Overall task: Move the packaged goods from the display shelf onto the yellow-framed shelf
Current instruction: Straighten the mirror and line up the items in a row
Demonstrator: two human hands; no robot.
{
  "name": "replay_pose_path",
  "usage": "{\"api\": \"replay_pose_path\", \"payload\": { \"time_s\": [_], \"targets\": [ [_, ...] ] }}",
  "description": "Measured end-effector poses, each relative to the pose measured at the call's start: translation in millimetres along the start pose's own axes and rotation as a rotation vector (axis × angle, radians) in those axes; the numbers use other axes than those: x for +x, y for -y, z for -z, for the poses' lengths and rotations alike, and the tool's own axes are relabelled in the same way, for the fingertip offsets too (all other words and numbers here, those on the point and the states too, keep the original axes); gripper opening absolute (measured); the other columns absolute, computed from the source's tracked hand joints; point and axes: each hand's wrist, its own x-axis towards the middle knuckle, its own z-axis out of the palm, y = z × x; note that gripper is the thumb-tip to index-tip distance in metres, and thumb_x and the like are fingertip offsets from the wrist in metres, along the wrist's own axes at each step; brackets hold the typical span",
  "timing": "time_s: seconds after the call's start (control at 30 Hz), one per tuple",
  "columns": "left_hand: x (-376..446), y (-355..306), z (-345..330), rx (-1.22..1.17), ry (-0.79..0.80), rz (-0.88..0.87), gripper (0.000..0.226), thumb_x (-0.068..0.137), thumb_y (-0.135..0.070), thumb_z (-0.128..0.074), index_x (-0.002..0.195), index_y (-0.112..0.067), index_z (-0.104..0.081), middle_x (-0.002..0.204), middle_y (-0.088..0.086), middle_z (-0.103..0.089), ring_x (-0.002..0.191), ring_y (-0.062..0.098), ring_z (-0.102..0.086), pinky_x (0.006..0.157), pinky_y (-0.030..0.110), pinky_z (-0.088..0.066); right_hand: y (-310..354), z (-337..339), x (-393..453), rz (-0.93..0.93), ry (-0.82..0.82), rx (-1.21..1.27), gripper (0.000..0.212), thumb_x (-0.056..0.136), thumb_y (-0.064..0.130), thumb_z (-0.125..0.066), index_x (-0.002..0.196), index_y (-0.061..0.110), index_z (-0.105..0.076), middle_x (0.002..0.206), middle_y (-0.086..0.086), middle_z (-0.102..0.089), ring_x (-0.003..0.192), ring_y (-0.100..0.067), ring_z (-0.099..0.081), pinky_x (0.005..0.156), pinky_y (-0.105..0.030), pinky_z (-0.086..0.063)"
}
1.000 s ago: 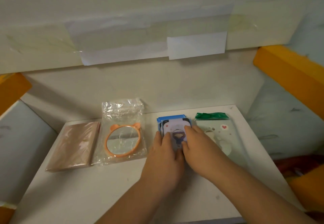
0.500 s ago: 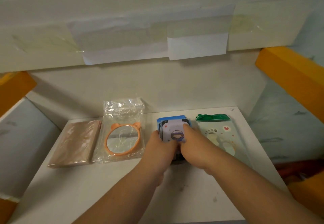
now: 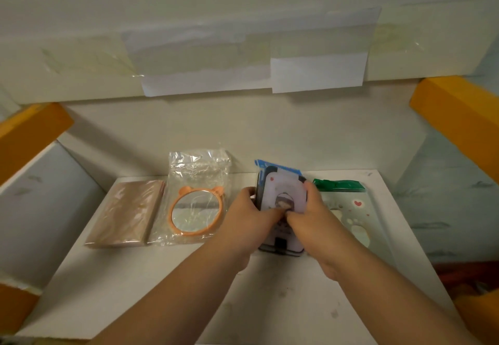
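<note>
We see the left hand (image 3: 249,216) and the right hand (image 3: 310,216) curled round the two sides of a stack of cartoon-printed packets (image 3: 282,190), thumbs meeting on its face, its far end tipped up off the white shelf (image 3: 270,304). Just right of it lies a green-topped packet (image 3: 351,209); to the left lie a bagged orange mirror (image 3: 197,209) and a brown packet (image 3: 127,209). Yellow frame bars (image 3: 459,117) flank the shelf.

Stack of cartoon card packs (image 3: 282,190), blue-topped, far end tilted up off white shelf (image 3: 270,304), pinched btwn both hands' fingers.
</note>
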Motion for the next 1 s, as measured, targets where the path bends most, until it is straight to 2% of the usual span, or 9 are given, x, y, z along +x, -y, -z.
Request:
{"api": "replay_pose_path", "payload": {
  "time_s": [0.07, 0.17, 0.23, 0.33, 0.43, 0.53, 0.77, 0.9, 1.0],
  "targets": [
    [-6, 6, 7, -0.027, 0.033, -0.092, 0.04, 0.082, -0.012, -0.075, 0.117, -0.024, -0.058, 0.1, -0.003, -0.076, 0.089, 0.011, -0.075, 0.071, 0.025, -0.06, -3, 4, -1, 0.043, -0.048, 0.131, 0.054, 0.094, 0.017, -0.061, 0.138, 0.037, -0.036, 0.12, 0.01, -0.063, 0.102, -0.004, -0.063, 0.062, -0.013, -0.053],
    [-12, 15, 16, 0.019, 0.075, -0.242, 0.05, 0.084, -0.005, -0.073, 0.127, -0.023, -0.053, 0.111, -0.003, -0.072, 0.101, 0.01, -0.072, 0.079, 0.027, -0.059, -10, 5, -5, 0.133, -0.042, 0.144, 0.047, 0.094, 0.018, -0.063, 0.134, 0.035, -0.046, 0.119, 0.012, -0.067, 0.106, -0.003, -0.065, 0.088, -0.029, -0.055],
    [-11, 19, 18, 0.079, 0.085, -0.326, 0.057, 0.085, -0.005, -0.071, 0.134, -0.02, -0.046, 0.122, -0.002, -0.066, 0.111, 0.009, -0.067, 0.086, 0.03, -0.059, -17, 3, -8, 0.215, -0.063, 0.096, 0.047, 0.092, 0.013, -0.065, 0.131, 0.033, -0.048, 0.118, 0.015, -0.066, 0.108, 0.003, -0.062, 0.094, -0.028, -0.051],
    [-11, 23, 15, 0.133, 0.092, -0.417, 0.061, 0.086, 0.002, -0.067, 0.139, -0.012, -0.039, 0.129, -0.004, -0.061, 0.121, 0.011, -0.061, 0.097, 0.035, -0.055, -24, 3, -12, 0.282, -0.07, 0.043, 0.054, 0.089, 0.011, -0.068, 0.133, 0.031, -0.043, 0.119, 0.023, -0.063, 0.109, 0.01, -0.058, 0.09, -0.016, -0.048],
    [-15, 24, 13, 0.102, 0.08, -0.493, 0.065, 0.085, 0.017, -0.061, 0.136, -0.014, -0.036, 0.119, -0.025, -0.061, 0.118, 0.002, -0.061, 0.094, 0.02, -0.052, -26, 8, -13, 0.335, 0.002, 0.004, 0.062, 0.089, 0.003, -0.066, 0.137, 0.03, -0.04, 0.12, 0.026, -0.063, 0.116, 0.007, -0.057, 0.091, -0.011, -0.046],
    [-18, 26, 12, 0.066, 0.088, -0.569, 0.067, 0.086, 0.02, -0.057, 0.137, -0.018, -0.035, 0.121, -0.02, -0.062, 0.12, 0.007, -0.061, 0.095, 0.02, -0.05, -23, 15, -14, 0.35, 0.068, -0.057, 0.062, 0.091, 0.0, -0.062, 0.134, 0.038, -0.04, 0.121, 0.032, -0.06, 0.119, 0.008, -0.054, 0.091, -0.007, -0.043],
    [-12, 31, 8, 0.133, 0.104, -0.676, 0.061, 0.086, 0.018, -0.056, 0.14, 0.002, -0.032, 0.129, -0.016, -0.053, 0.127, 0.005, -0.052, 0.102, 0.013, -0.04, -20, 17, -17, 0.385, 0.045, -0.279, 0.055, 0.094, 0.008, -0.059, 0.118, 0.052, -0.036, 0.119, 0.039, -0.045, 0.111, 0.029, -0.041, 0.084, 0.008, -0.029],
    [-13, 29, 7, 0.167, 0.068, -0.658, 0.058, 0.087, 0.016, -0.057, 0.137, -0.004, -0.037, 0.126, -0.012, -0.053, 0.125, 0.008, -0.053, 0.099, 0.016, -0.044, -22, 15, -12, 0.399, -0.034, -0.361, 0.054, 0.092, 0.012, -0.063, 0.125, 0.047, -0.038, 0.116, 0.039, -0.047, 0.111, 0.024, -0.044, 0.086, 0.004, -0.033],
    [-10, 14, 3, 0.131, -0.015, -0.593, 0.053, 0.085, 0.013, -0.062, 0.13, -0.011, -0.046, 0.116, -0.016, -0.059, 0.114, -0.005, -0.057, 0.088, 0.009, -0.046, -13, 15, -3, 0.345, -0.067, -0.356, 0.048, 0.09, 0.016, -0.065, 0.129, 0.039, -0.049, 0.115, 0.024, -0.06, 0.107, 0.009, -0.055, 0.091, -0.018, -0.045]
  ]
}}
